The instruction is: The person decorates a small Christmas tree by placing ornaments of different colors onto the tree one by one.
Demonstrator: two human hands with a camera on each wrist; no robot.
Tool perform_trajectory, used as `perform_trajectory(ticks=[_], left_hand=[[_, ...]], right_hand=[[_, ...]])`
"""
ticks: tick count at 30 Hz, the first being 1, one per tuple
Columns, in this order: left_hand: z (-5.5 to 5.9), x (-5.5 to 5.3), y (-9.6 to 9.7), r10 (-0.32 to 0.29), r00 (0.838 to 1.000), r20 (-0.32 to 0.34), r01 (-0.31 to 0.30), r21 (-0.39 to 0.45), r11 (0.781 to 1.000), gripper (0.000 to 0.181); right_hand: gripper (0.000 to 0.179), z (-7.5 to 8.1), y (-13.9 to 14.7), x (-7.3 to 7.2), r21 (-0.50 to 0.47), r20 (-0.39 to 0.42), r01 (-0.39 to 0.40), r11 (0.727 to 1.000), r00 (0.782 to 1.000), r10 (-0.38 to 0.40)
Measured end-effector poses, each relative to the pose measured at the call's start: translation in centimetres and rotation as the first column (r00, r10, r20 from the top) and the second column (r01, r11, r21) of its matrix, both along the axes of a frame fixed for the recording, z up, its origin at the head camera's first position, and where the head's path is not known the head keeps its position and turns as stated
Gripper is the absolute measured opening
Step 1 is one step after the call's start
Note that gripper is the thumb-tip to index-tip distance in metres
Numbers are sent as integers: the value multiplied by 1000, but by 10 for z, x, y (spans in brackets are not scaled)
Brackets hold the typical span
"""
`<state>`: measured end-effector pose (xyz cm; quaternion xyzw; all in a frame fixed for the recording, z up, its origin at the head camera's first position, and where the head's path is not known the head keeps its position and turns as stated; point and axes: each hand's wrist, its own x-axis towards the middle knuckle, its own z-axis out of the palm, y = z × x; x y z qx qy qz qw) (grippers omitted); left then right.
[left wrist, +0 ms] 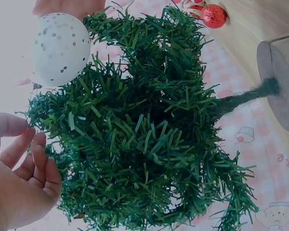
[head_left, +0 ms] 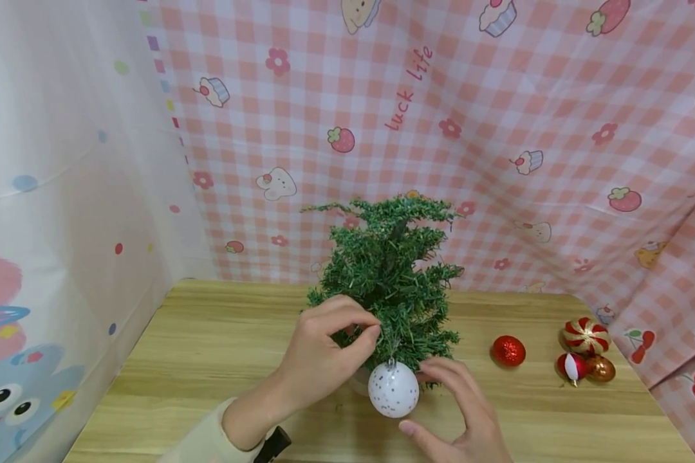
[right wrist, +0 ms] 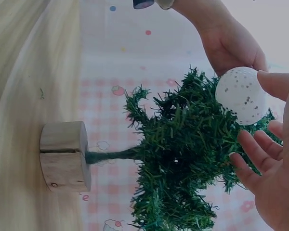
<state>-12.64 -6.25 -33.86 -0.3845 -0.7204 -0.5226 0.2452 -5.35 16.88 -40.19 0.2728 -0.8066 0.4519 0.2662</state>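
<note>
A white Christmas bauble [head_left: 394, 390] with silvery dots hangs at the front of a small green artificial Christmas tree [head_left: 390, 270]. Thumb and forefinger of my left hand [head_left: 330, 350] meet just above the bauble's cap, seemingly pinching its thin string close to a branch tip; the string itself is barely visible. My right hand [head_left: 463, 411] is spread around the bauble's right side, thumb below and fingers above, with the ball not gripped. In the right wrist view, the bauble [right wrist: 242, 95] appears between that thumb and the fingers. The tree's round wooden base [right wrist: 65, 168] stands on the table.
To the right on the wooden table [head_left: 220, 360] lies a red glitter bauble [head_left: 508, 351]. Farther right are a red-and-gold striped bauble [head_left: 587, 335], a red-and-white ornament [head_left: 572, 366] and a copper-coloured one [head_left: 602, 369]. A pink checked cloth [head_left: 301, 116] hangs behind.
</note>
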Motion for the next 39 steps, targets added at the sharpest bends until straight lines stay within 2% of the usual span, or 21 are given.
perform_trajectory(ticks=[3, 6, 9, 12, 17, 25, 33, 39], left_hand=[[1, 2, -2, 6, 1000, 8, -6, 4, 1000, 17], [0, 3, -3, 17, 1000, -13, -17, 6, 1000, 17], [-1, 3, -5, 36, 998, -52, -36, 7, 999, 16], [-4, 1, -8, 58, 995, -84, -57, 10, 998, 17], [-9, 1, -15, 110, 988, -112, -110, 9, 994, 18], [-15, 1, -23, 162, 973, -162, -166, -9, 986, 18], [-22, -1, -26, 217, 954, -206, -230, -42, 972, 17], [-28, -4, -30, 244, 941, -232, -268, -73, 961, 17]], right_hand=[[85, 5, 3, 1, -12, 0, -1, 1000, 1000, 1], [84, 8, 7, 0, -22, -7, 16, 1000, 1000, -16], [81, 10, 13, -3, -51, -46, 2, 999, 999, -5], [71, 8, 21, -9, -77, -111, -29, 997, 994, 20], [59, 3, 36, -18, -90, -181, -43, 995, 983, 26], [57, -3, 58, -23, -69, -165, 3, 998, 986, -14], [66, -8, 83, -28, -5, -111, 94, 996, 989, -94], [70, -12, 98, -35, 61, -99, 165, 984, 982, -159]])
